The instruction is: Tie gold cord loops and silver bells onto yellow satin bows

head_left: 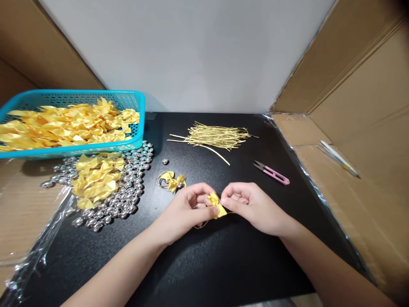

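Between thumb and fingers, my left hand pinches a yellow ribbon bow. My right hand is closed at the bow's right side, its thumb and forefinger pressed together on a thin gold cord. Part of that cord loops below my left fingers. Left of my hands lies a small bundle of a yellow bow and dark elastic with a silver bead on it. One loose silver bead sits just behind that bundle.
A turquoise basket full of yellow bows stands at the back left. Before it, more yellow bows lie among many silver beads. Gold cords are piled at the back. Pink thread snips and a white pen-like tool lie right.
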Action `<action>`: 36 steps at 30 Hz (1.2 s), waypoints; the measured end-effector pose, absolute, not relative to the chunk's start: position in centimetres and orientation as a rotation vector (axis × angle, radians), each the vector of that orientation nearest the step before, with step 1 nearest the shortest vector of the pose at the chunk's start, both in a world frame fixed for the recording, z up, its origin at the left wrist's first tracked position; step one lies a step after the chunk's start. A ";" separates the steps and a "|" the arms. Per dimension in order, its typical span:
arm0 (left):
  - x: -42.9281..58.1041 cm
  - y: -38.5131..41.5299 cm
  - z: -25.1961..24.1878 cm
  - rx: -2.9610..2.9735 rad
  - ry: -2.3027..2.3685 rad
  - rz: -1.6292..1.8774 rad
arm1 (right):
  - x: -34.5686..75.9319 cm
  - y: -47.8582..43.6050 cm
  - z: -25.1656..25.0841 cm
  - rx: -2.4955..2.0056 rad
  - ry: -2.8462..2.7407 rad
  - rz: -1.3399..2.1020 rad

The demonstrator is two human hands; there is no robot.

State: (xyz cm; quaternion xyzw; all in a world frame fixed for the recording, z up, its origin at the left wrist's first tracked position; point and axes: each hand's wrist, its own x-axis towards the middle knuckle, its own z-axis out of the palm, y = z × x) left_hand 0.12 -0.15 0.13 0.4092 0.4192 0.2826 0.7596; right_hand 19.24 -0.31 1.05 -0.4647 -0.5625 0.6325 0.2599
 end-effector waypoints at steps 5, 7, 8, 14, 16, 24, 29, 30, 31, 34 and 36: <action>0.1 0.0 0.4 0.898 0.890 0.620 | 19.8 -0.5 1.0 -1.181 -1.665 1.679; 0.1 0.0 0.4 0.938 0.906 0.608 | 20.0 -0.4 1.0 -1.144 -1.667 1.736; 0.0 0.1 0.4 0.956 0.915 0.601 | 20.0 -0.4 0.9 -1.124 -1.660 1.767; -0.3 0.2 0.0 0.977 0.919 0.657 | 19.9 -0.2 0.8 -1.136 -1.623 1.732; -0.2 0.1 -0.1 0.992 0.912 0.669 | 19.7 -0.2 0.9 -1.144 -1.621 1.694; 0.1 -0.1 -0.3 0.961 0.873 0.662 | 19.1 -0.7 0.7 -1.140 -1.706 1.501; -0.1 -0.2 -0.3 1.004 0.918 0.688 | 19.3 -0.9 0.7 -1.142 -1.819 1.376; -0.1 -0.2 -0.2 1.007 0.923 0.684 | 19.4 -0.9 0.7 -1.136 -1.827 1.374; -0.1 -0.2 -0.1 1.006 0.925 0.681 | 19.4 -0.9 0.7 -1.132 -1.827 1.374; 0.0 -0.1 0.2 0.993 0.917 0.684 | 19.3 -0.9 0.8 -1.127 -1.800 1.373; 0.1 0.0 0.3 0.986 0.903 0.700 | 19.2 -0.9 0.8 -1.120 -1.773 1.389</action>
